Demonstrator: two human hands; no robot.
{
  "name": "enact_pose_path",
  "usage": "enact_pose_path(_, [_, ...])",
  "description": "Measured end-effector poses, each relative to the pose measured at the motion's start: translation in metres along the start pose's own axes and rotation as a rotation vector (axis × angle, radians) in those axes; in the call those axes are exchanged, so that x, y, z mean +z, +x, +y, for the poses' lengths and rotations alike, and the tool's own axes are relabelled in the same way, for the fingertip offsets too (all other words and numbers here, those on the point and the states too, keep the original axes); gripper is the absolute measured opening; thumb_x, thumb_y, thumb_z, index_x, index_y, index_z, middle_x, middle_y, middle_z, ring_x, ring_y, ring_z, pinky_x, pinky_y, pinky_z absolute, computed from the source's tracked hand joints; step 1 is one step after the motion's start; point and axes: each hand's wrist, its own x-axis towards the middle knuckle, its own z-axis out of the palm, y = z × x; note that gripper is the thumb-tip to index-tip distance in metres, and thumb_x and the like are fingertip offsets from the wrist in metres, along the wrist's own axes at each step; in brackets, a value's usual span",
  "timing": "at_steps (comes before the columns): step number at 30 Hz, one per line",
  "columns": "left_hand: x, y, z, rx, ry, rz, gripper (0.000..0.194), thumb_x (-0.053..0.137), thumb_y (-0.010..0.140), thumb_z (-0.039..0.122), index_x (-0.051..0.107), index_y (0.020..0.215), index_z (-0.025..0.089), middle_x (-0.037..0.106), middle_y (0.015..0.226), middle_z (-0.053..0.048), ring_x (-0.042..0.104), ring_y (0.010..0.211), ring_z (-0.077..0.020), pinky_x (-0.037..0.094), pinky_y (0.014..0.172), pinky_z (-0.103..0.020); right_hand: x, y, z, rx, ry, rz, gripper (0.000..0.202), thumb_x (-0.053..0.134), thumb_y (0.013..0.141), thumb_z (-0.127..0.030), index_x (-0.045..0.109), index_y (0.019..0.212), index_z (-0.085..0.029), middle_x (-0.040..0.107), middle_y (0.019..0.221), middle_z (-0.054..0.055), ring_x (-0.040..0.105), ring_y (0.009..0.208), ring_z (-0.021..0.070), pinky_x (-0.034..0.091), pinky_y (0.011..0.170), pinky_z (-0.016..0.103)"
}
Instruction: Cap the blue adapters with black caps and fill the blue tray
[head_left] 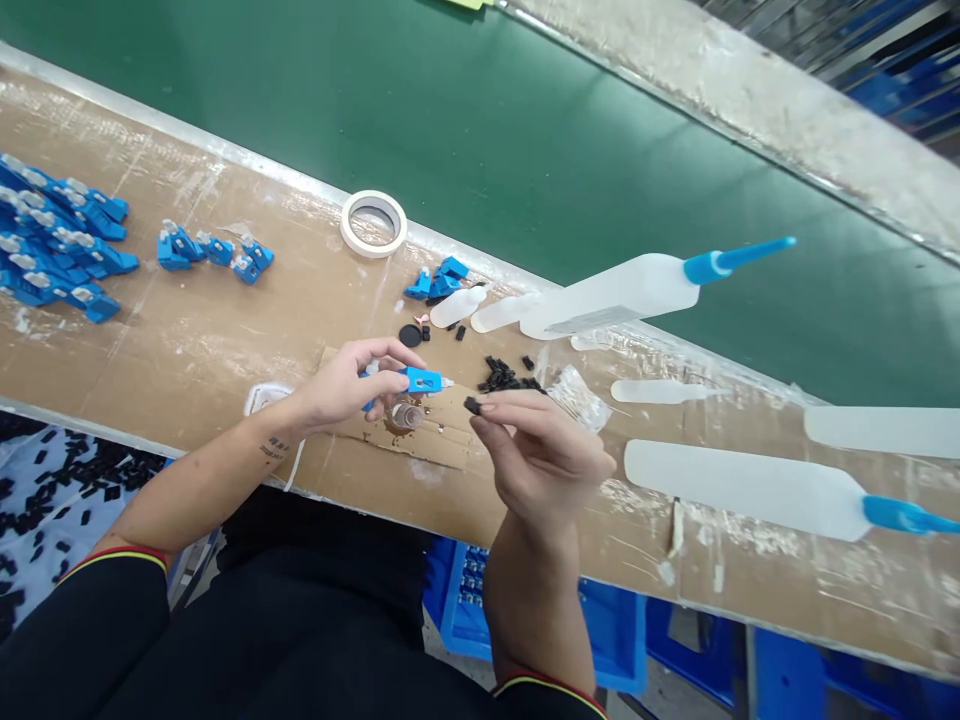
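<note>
Between the thumb and fingers of my left hand (352, 385) is a blue plastic part (424, 381) with a pale tip pointing right. My right hand (544, 450) pinches a small black piece (472, 405), a short gap away from that tip. Under my left hand a small clear cup (407, 415) stands on a piece of cardboard (442, 450) with dark spots. Just beyond my right hand lies a heap of small black pieces (504, 375), beside a clear bag of thin white sticks (579, 398).
Many blue parts (56, 240) cover the table's left end. A tape roll (373, 224) lies near the green surface (450, 130). White bottles with blue nozzles (615, 295) (750, 485) lie to the right. Blue crates (615, 640) stand below the table edge.
</note>
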Motion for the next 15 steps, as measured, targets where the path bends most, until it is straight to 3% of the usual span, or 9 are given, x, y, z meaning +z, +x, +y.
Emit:
enact_pose_path(3, [0.000, -0.001, 0.001, 0.021, 0.049, -0.080, 0.023, 0.075, 0.078, 0.028, 0.068, 0.095, 0.014, 0.059, 0.062, 0.005, 0.050, 0.044, -0.0055, 0.040, 0.042, -0.019, 0.006, 0.012, -0.001, -0.078, -0.020, -0.141, 0.023, 0.073, 0.086, -0.009, 0.076, 0.100, -0.027, 0.078, 0.093, 0.003, 0.074, 0.082, 0.0193, 0.062, 0.071, 0.035])
enact_pose_path(8, [0.001, -0.002, 0.003, 0.014, 0.105, -0.100, 0.024, 0.076, 0.077, 0.029, 0.067, 0.092, 0.013, 0.060, 0.060, 0.003, 0.052, 0.044, -0.0077, 0.041, 0.043, -0.020, 0.009, 0.013, 0.000, -0.139, -0.078, -0.265, 0.026, 0.070, 0.089, -0.007, 0.076, 0.105, -0.026, 0.077, 0.097, 0.004, 0.073, 0.084, 0.0179, 0.061, 0.072, 0.033])
enact_pose_path(15, [0.000, -0.004, -0.001, 0.050, 0.197, -0.067, 0.035, 0.084, 0.076, 0.040, 0.065, 0.090, 0.013, 0.061, 0.065, 0.003, 0.052, 0.048, -0.0058, 0.041, 0.047, -0.018, 0.015, 0.010, -0.003, -0.224, -0.149, -0.282, 0.025, 0.068, 0.090, -0.007, 0.074, 0.107, -0.025, 0.076, 0.099, 0.007, 0.071, 0.087, 0.0201, 0.060, 0.073, 0.036])
